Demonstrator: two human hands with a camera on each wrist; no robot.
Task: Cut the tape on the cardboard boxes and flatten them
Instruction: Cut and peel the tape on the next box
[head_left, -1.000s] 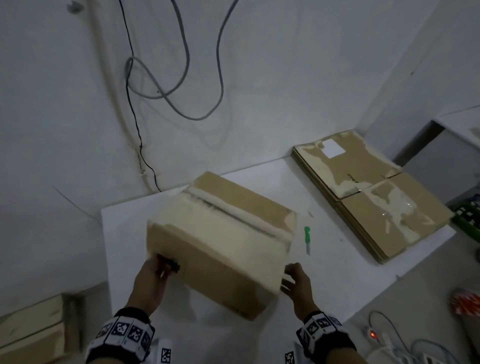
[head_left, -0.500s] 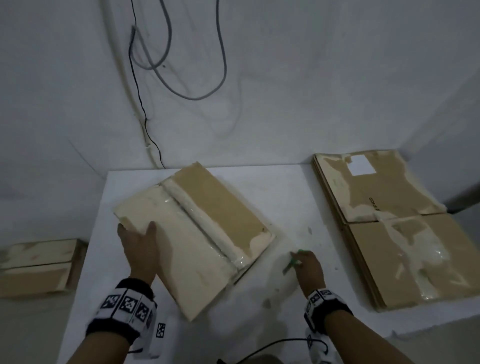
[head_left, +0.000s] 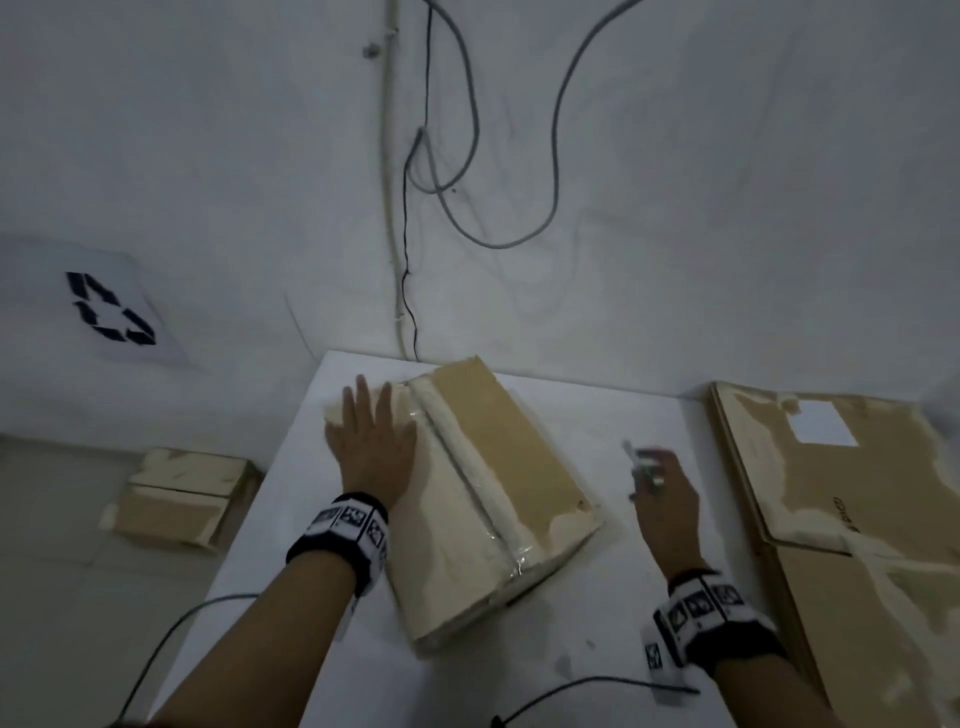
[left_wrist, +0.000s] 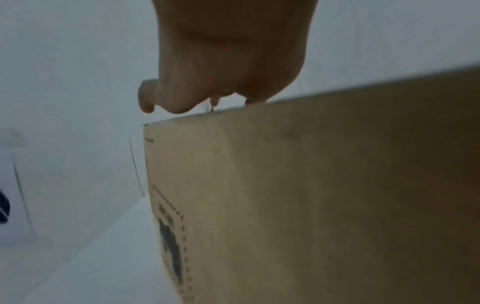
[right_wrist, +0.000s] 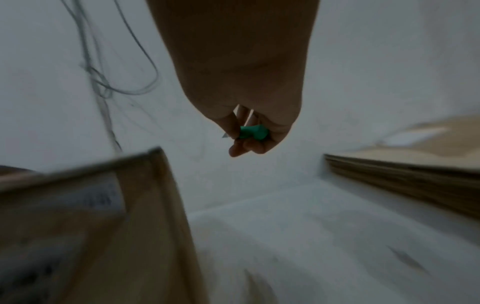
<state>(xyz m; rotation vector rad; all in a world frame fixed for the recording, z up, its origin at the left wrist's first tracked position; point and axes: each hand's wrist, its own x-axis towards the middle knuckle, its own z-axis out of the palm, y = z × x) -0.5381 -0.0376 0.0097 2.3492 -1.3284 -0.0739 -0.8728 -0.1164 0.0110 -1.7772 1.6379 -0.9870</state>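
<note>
A taped cardboard box (head_left: 483, 493) stands on the white table (head_left: 613, 597), a ridge of tape running along its top. My left hand (head_left: 371, 441) lies flat on the box's top left part, fingers straight. In the left wrist view the left hand (left_wrist: 226, 82) rests over the top edge of the box (left_wrist: 324, 195). To the right of the box my right hand (head_left: 662, 493) grips a small green-handled cutter (head_left: 644, 465) above the table. The right wrist view shows the cutter (right_wrist: 253, 132) pinched in the curled fingers (right_wrist: 244, 147), with a bit of blade showing.
A stack of flattened cardboard (head_left: 852, 519) fills the table's right side. More boxes (head_left: 182, 499) sit on the floor at left. Cables (head_left: 467, 182) hang on the wall behind. A dark cable (head_left: 571, 691) crosses the table's front edge.
The box was set down from a two-handed carry. My left hand slid up its top and lies flat. My right hand took hold of the green cutter and lifted it off the table.
</note>
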